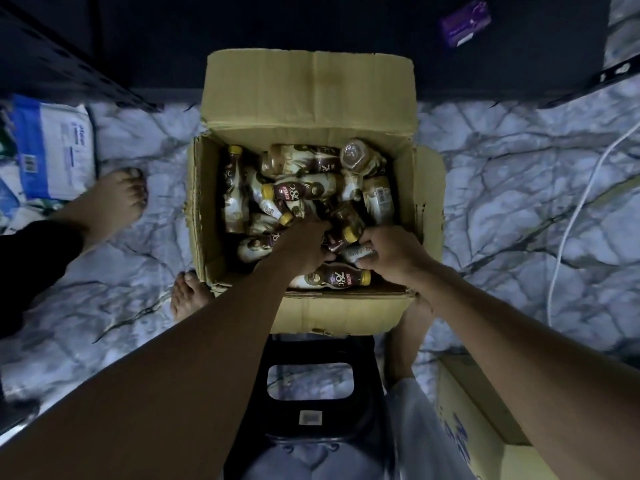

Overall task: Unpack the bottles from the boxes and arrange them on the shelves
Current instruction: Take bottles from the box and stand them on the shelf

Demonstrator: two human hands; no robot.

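Note:
An open cardboard box (311,98) sits on the floor in front of me, its flaps folded out. Several brown-and-cream coffee bottles (298,192) with yellow caps lie jumbled inside. My left hand (304,247) reaches into the pile, its fingers curled around a brown bottle (341,235) with a yellow cap. Beside it, my right hand (388,252) grips a cream-labelled bottle (356,252) near the box's front right corner. Another bottle (332,277) lies along the front wall, under both hands.
A dark shelf unit (311,29) stands behind the box, with a purple packet (465,22) on it. A black stool (311,393) is under me. A second carton (485,410) is at lower right, white sacks (52,147) at left, a white cable (571,220) at right.

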